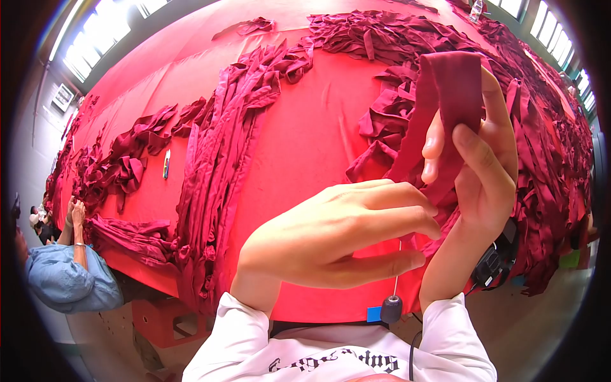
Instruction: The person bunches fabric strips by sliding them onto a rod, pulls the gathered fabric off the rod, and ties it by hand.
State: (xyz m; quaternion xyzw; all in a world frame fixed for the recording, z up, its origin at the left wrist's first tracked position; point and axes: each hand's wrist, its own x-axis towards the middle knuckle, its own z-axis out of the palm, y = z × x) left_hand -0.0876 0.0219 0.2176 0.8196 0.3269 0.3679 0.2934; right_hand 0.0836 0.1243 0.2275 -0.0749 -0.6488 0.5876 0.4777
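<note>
A dark red fabric strip (459, 89) is held up by my right hand (487, 153), looped over at the top, with the thumb pressing on its front. The strip's other end slants down to the left behind the fingers. My left hand (350, 232) is beside the strip's lower part, palm down, fingers slightly bent and thumb apart from them. Nothing shows in its grasp; whether its fingertips touch the fabric is unclear. Below the hands, a thin metal rod with a black knob (391, 309) stands at the near edge of the red-covered table (305, 140).
Heaps of dark red strips (547, 159) lie on the right, with a long bundle (219, 159) left of centre and more strips (382, 35) at the back. A small pen-like object (167, 163) lies on the left. A person in blue (70, 277) handles strips at the left edge.
</note>
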